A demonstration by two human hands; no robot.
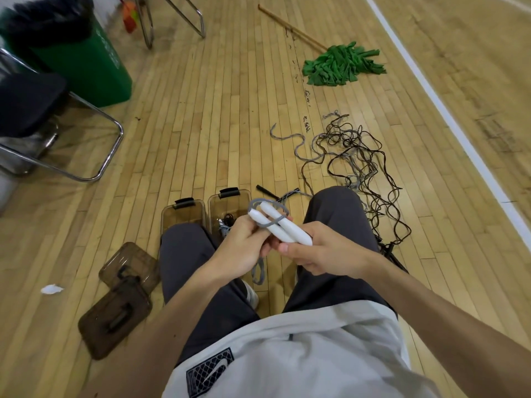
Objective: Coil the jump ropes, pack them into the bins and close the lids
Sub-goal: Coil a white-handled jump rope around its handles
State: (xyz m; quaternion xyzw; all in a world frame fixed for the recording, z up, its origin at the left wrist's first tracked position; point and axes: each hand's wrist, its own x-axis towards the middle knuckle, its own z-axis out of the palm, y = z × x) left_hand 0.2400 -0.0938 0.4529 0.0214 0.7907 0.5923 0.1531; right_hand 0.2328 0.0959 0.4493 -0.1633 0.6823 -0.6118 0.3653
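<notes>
I sit on the wooden floor holding a grey jump rope with two white handles [283, 225] side by side above my lap. My right hand [321, 251] grips the handles' near ends. My left hand [244, 245] pinches the grey cord [268, 224] that loops round the handles' far ends; a bit of cord hangs below. Two open brown bins stand beyond my left knee: the left bin [182, 215] looks empty, the right bin [228, 208] holds coiled rope. Two brown lids [115, 311] lie on the floor to my left. A tangle of dark and grey ropes [359, 156] lies ahead on the right.
A green trash can [86, 67] and a metal-framed chair [57, 133] stand at the far left. A green mop [342, 64] with a wooden stick lies at the back. A white scrap [51, 289] lies by the lids. A white court line [448, 116] runs on the right.
</notes>
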